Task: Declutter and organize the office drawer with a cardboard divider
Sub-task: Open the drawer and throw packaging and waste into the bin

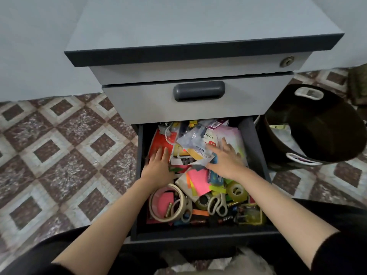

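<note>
Your forearms (pixel 111 215) reach over the drawer (pixel 198 234); left hand (pixel 158 165) and right hand (pixel 224 161) lie flat, fingers (pixel 164 152) spread on plastic packets (pixel 194 141). Likely light, slippery, floppy: scoop underneath, don't pinch.

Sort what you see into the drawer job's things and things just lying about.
Job: open dark grey drawer; cream masking tape roll; pink sticky notes; white-handled scissors; clear tape roll; black bin, probably for rejects.
Lying about: closed grey upper drawer; patterned tile floor.
</note>
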The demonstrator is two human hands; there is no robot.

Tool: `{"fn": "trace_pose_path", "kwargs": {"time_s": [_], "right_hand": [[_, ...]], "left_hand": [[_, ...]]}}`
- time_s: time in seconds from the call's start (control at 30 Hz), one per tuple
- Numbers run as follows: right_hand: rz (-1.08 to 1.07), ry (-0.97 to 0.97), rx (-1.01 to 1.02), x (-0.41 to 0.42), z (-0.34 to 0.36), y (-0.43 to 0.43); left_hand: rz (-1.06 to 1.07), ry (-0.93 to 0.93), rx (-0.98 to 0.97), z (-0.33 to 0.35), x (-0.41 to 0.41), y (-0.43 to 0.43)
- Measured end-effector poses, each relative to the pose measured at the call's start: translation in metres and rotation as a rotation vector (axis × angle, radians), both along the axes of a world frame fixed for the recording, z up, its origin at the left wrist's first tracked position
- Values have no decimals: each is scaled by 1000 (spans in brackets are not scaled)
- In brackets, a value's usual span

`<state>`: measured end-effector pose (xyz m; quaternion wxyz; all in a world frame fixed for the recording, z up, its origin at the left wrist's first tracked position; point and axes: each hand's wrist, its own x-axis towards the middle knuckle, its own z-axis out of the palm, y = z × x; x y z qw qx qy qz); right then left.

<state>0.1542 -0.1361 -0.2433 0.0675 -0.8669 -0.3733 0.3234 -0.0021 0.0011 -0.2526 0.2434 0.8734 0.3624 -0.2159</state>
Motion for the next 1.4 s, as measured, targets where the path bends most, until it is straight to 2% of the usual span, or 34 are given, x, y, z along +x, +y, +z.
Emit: {"fn": "trace_pose_path", "kwargs": {"time_s": [0.43, 0.67, 0.77, 0.87, 0.97, 1.07, 1.17, 1.27, 1.4], "right_hand": [[77, 80, -107, -19, 0, -21], [118, 95, -129, -29, 8, -34], [-27, 105, 35, -22, 15, -34], [-266, -35, 228, -11, 24, -31], [-346, -143, 243, -5, 21, -29], [-332, -104, 101, -3, 9, -29], [-396, 36, 7, -4, -3, -31], [-441, 41, 29, -6, -11, -32], [-509, 2, 105, -3, -13, -32]], "left_hand": [[-102, 186, -79, -10, -12, -18], [-73, 146, -81, -3, -18, -27], [5, 79, -54, 4, -15, -28], [173, -38, 103, 17, -11, -33], [267, -225, 187, 25, -5, -40], [187, -346, 167, 21, 1, -44], [61, -367, 139, 14, 7, -48], [-40, -347, 148, 9, 14, -46], [-44, -268, 116, 7, 25, -42]]}}
